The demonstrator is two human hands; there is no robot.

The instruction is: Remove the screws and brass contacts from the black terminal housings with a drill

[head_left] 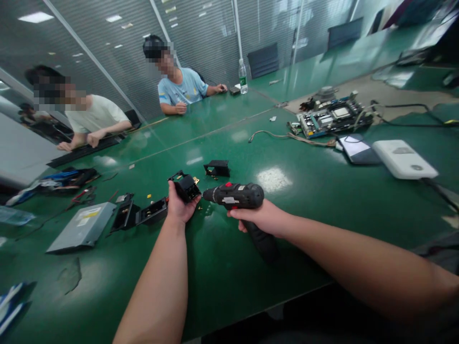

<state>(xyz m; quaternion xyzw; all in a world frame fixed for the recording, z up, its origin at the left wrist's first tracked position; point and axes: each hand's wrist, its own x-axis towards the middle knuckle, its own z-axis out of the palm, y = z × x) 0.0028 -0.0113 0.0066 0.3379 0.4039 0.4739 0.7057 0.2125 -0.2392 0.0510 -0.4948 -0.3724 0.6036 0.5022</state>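
Note:
My left hand [178,206] is closed around a small black plastic part [185,186], held just above the green table [304,200]. My right hand [260,217] grips a black cordless electric screwdriver [236,196] by its handle. The tool lies level, and its tip points left at the black part, almost touching it. A few small brass screws lie on the table near my left hand.
Other black plastic pieces [143,213] and a grey metal drive [84,225] lie left of my hands; another black bracket [217,168] lies behind. A circuit board [332,117], a phone and a white box [403,158] are far right. Two people sit across the table.

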